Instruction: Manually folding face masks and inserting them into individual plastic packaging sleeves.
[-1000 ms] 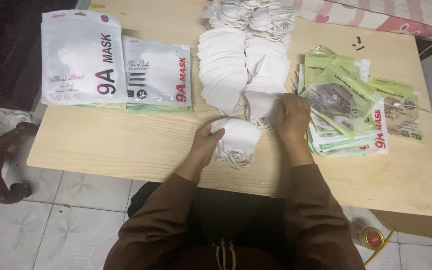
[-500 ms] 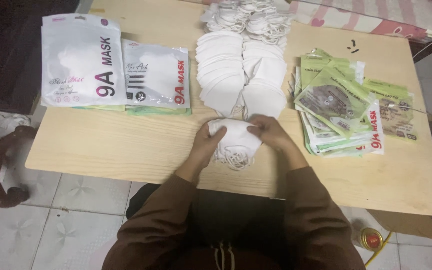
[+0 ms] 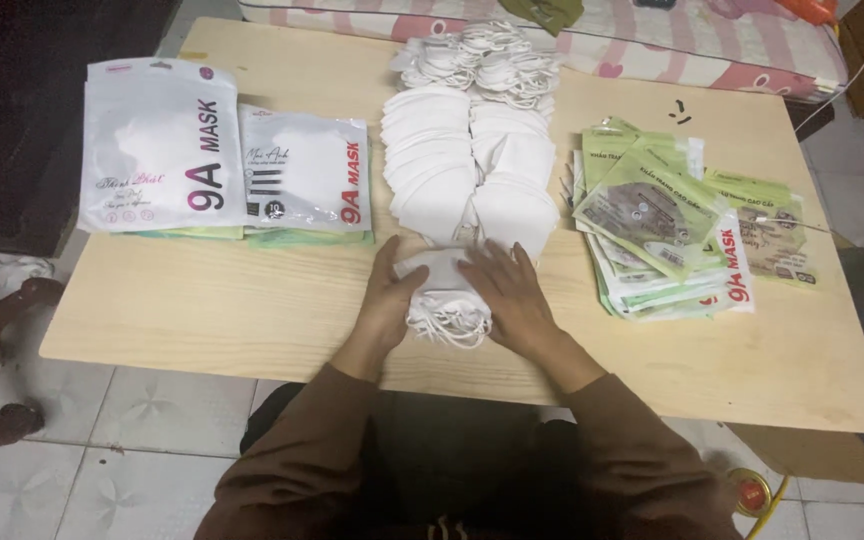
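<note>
Pressing a small stack of masks (image 3: 447,288) between both hands at the near middle of the bench (image 3: 202,300). Left hand (image 3: 390,295) cupped against the stack's left edge, grip closed on it, fingers curled over the top. Right hand (image 3: 514,295) laid flat across the stack's right side, fingers spread and not curled around anything, so a grip held apart, palm bearing down. Ear loops (image 3: 449,328) spilling loose from under the stack on the near side, toward the body.

Judging by the pose: squaring and flattening the stack, with nothing lifted yet. Any lift from this position would call for both sides staying pinched and for minding those loose loops, likely to snag or let the layers fan out.

Just beyond the fingertips, touching or nearly touching the stack, two overlapping rows of white masks (image 3: 432,170) running away up the bench. At their far end, a tangled heap of masks (image 3: 482,62) with loops showing. Off to the left, well apart, two white pouches (image 3: 157,145) lying on flatter greenish ones. Off to the right, a fanned pile of green packets (image 3: 652,215). Beyond the bench's far edge, a bed (image 3: 712,40) with a pink patterned cover; below the near edge, tiled floor (image 3: 132,410).
</note>
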